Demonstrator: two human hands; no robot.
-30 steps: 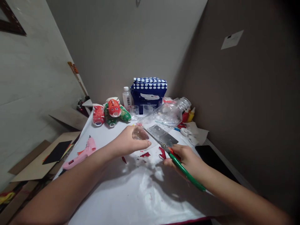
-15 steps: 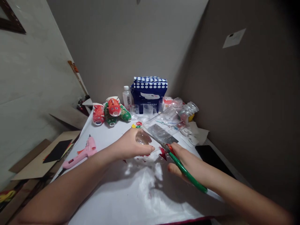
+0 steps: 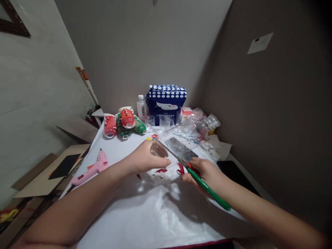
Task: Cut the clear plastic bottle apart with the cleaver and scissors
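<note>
My left hand (image 3: 147, 157) is wrapped round the rounded end of a clear plastic bottle (image 3: 189, 135), thumb along its near side. The bottle lies tilted above the table, its ridged neck pointing away to the right. In my right hand (image 3: 207, 174) is a pair of scissors (image 3: 207, 189) with green and red handles. Their blades run along the bottle near its left end and reach toward my left fingers. How far the blades are apart is hard to make out. Dark red scraps (image 3: 181, 168) lie beneath.
A pink glue gun (image 3: 92, 169) lies at the left. Behind are red and green fish-shaped items (image 3: 127, 118), a water bottle (image 3: 141, 108), clear cups (image 3: 165, 121) and a blue bag (image 3: 166, 103). A black flat object (image 3: 237, 176) lies at the right, cardboard (image 3: 38, 180) at the left.
My right fingers and thumb have drawn closer together on the scissors, whose handles have shifted slightly. My left hand stays on the bottle. The whole view has moved a little.
</note>
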